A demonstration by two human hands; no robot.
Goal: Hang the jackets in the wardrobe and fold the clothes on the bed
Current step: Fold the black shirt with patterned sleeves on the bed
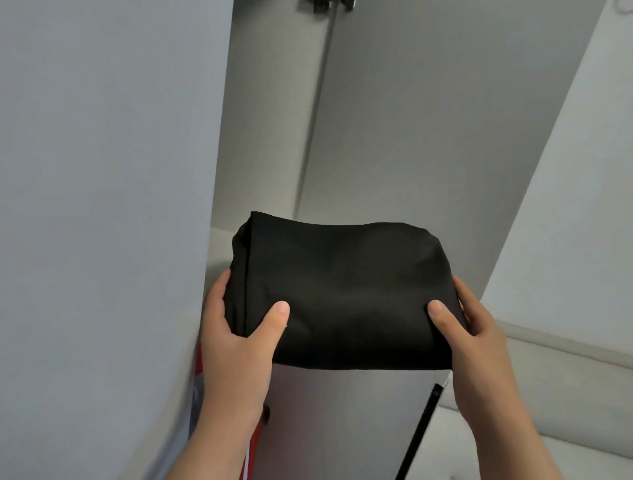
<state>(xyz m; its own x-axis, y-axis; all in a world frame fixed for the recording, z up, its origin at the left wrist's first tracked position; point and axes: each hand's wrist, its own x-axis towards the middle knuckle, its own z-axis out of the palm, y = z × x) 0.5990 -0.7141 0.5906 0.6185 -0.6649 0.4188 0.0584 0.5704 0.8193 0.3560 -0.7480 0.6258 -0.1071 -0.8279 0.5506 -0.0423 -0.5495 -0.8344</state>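
**Fingers [219,287] of both hands clamped round a folded black garment [342,291]**

The fingers are closed on the cloth at each end. The left hand [236,346] grips the left end, with the thumb pressed flat on top and the other fingers curled round the side. The right hand [483,339] mirrors it at the right end, thumb on top and fingers wrapped along the edge and underneath.

The garment is folded into a thick, roughly rectangular pad. It is held level in the air between the two hands, at the mouth of the open wardrobe [376,120]. Its far left corner reaches over a pale shelf [219,246] inside; whether cloth and shelf touch cannot be told from this angle.

A grey door [102,205] fills the left side, and a dark hinge [325,4] sits at the top edge. By the left forearm a red cloth [198,371] with white stripes shows beside the door's edge. A thin black bar [419,435] slants down near the right forearm.
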